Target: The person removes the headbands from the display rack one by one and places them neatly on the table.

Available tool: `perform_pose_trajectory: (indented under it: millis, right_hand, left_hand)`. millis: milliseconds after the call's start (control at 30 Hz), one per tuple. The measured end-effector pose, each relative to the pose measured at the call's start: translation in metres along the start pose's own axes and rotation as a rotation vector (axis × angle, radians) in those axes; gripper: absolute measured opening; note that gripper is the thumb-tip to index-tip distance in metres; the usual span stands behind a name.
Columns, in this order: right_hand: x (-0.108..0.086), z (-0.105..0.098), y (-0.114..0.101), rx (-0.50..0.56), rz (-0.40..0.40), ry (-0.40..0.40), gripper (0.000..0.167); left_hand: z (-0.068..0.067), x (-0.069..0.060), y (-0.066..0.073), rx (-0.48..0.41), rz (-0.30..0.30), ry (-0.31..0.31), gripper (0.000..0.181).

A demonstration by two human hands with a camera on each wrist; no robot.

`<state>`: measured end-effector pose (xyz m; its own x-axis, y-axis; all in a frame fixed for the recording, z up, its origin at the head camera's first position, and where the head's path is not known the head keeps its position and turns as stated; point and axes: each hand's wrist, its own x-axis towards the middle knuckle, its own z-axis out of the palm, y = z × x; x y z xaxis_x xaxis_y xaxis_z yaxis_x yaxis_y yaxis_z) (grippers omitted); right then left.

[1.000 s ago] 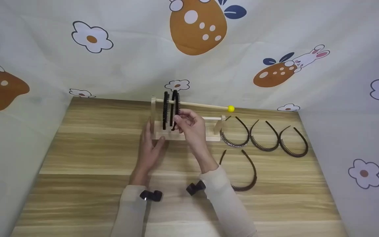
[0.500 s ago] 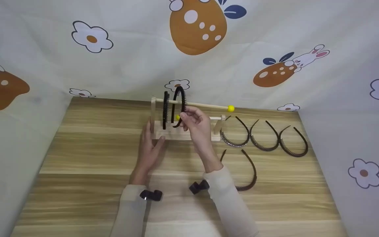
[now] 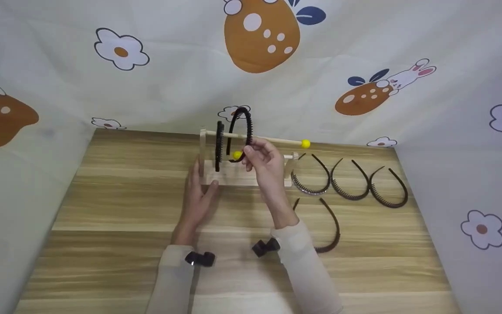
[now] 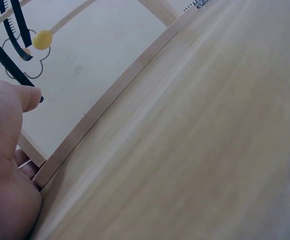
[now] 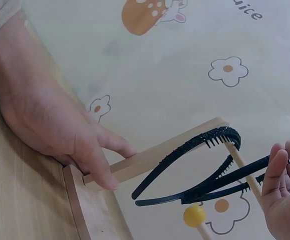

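While left hand spreads against wooden stand's end, right hand pinches black headband, looped over upper rod. Looks partway: glittery headband hangs there, four other headbands lie on table, off rod.

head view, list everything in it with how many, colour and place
table: 1, brown, lower view
cloth: count unclear, pale with prints, around table
stand: 1, pale wood, back of table
rods: 2, pale wood, on stand
balls: 2, yellow, one on each rod's end
hung headband: 1, black, over upper rod
held headband: 1, black, in right hand
loose headbands: 4, dark, right half of table
wrist cameras: 2, black, lower middle
sleeves: 2, pale, lower view
left hand: 1, bare, touching stand's left end
right hand: 1, bare, pinching held headband
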<state>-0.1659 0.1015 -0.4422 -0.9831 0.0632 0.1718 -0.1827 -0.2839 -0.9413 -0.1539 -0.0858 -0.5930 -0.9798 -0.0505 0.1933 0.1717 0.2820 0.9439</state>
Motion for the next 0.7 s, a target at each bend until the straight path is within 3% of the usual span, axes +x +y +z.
perform_pose_trajectory:
  millis: [267,700]
  right_hand:
    - [-0.001,-0.003,-0.005,0.012,-0.045,-0.022,0.013]
    - [0.002,-0.017,-0.013,0.008,-0.079,0.029,0.012]
  left_hand:
    - [-0.001,-0.001,-0.002,-0.010,-0.007,0.002,0.087]
    - [0.000,-0.002,0.000,-0.025,-0.030,-0.011,0.085]
